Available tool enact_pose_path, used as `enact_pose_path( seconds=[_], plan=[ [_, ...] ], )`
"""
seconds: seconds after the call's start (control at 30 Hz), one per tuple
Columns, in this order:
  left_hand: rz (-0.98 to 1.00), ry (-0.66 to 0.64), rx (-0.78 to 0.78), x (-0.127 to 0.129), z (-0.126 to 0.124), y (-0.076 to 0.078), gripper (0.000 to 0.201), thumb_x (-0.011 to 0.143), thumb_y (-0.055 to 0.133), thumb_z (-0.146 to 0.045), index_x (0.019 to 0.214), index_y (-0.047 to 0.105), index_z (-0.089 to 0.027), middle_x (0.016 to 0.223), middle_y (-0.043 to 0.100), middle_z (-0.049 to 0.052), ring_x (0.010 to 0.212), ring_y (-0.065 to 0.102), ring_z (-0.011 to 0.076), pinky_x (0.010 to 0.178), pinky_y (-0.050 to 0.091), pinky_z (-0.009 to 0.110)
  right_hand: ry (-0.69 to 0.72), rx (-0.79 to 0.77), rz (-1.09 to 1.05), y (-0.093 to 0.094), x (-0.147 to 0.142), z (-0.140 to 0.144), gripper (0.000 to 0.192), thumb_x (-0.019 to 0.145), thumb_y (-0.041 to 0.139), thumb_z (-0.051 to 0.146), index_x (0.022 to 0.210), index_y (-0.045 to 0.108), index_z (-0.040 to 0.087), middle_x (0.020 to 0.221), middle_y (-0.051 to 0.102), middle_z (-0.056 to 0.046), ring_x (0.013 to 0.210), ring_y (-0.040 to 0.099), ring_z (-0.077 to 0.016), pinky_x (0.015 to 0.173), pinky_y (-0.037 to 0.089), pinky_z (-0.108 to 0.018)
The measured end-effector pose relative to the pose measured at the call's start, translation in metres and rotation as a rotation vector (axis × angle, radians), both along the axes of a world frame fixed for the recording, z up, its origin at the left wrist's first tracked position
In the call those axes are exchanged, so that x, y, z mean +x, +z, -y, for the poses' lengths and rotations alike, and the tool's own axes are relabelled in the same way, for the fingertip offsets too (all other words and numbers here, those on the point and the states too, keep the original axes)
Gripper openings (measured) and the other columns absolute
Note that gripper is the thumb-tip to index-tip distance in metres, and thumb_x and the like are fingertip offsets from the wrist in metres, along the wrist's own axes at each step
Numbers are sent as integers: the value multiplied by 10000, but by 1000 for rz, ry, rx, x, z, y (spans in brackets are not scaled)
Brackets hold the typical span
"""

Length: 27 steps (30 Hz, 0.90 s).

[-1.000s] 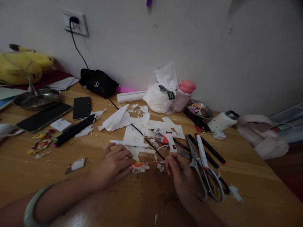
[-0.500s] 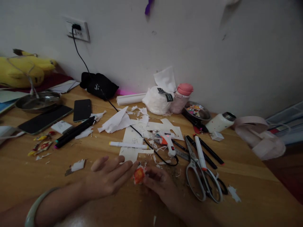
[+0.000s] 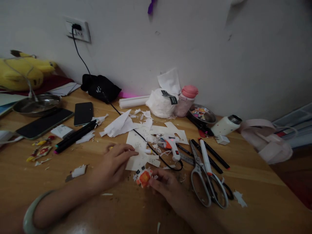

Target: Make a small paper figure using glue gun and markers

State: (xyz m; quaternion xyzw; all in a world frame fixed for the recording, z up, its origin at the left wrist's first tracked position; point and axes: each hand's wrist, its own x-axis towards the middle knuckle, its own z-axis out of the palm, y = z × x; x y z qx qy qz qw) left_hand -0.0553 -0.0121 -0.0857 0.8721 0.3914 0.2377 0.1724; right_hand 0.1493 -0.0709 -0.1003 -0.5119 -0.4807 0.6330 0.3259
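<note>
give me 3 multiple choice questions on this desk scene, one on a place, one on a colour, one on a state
1. Where do the scissors lie?
A. right of the right hand
B. inside the steel bowl
C. on the phone

2. What colour is the paper cutout that the right hand holds?
A. blue
B. orange and white
C. green

3. What is the left hand doing?
A. gripping the scissors
B. resting in the lap
C. closing its fingers on a white marker

Answers: 1 A, they lie on the table beside that hand; 2 B, orange middle, white edge; 3 C, fingers cover the marker.

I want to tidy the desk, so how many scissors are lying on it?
2 scissors: the large silver scissors right of the right hand, and black-handled scissors mostly hidden beneath them. More may hide under the paper scraps.
</note>
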Motion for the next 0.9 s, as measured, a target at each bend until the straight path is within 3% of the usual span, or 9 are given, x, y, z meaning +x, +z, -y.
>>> enact_pose_path(
  seconds=[0.13,0.23,0.4,0.7,0.77,0.83,0.9],
  plan=[
    [362,-145,-765,11,9,-1,333,806,471,-288,1134,441,-242,951,571,37,869,540,168,749,426,301,73,14,-26,-2,-3,4,358,675,583,478,785,537,140,677,491,2,556,357,-68,501,258,-186],
    [456,-202,-1042,18,13,-7,314,735,576,-297,1028,489,-228,891,565,11,815,535,153,717,422,278,94,73,-3,-4,-3,4,309,699,571,447,766,541,148,662,457,12,571,364,-75,515,271,-186],
    [442,-163,-1095,20,12,-11,120,733,571,-261,825,537,-191,777,544,-23,741,497,125,694,385,248,28,95,87,-2,1,1,321,745,517,451,741,529,130,621,436,15,555,391,-75,514,296,-190],
    [510,-93,-1175,21,8,-6,157,712,598,-291,784,525,-172,723,525,-36,691,474,107,657,352,229,-415,64,-96,-17,10,-7,321,727,549,454,679,467,147,539,434,42,425,370,-52,401,279,-177],
    [542,-52,-1213,20,7,-7,178,701,612,-306,770,523,-169,698,527,-41,659,471,100,622,344,219,-528,139,-86,-16,15,-6,301,732,547,444,694,463,158,514,412,50,415,364,-58,394,287,-182],
    [597,-9,-1249,19,6,-10,189,687,632,-310,752,525,-168,681,533,-44,632,468,93,590,335,209,-599,308,51,-13,20,-6,235,754,538,395,732,486,167,554,450,33,468,418,-78,442,346,-198],
    [685,15,-1286,18,4,-14,193,673,654,-296,755,536,-168,687,546,-41,623,477,88,579,336,205,-553,544,298,-9,24,-6,129,768,533,301,812,532,180,687,528,-8,627,503,-117,588,418,-237]
  ],
)
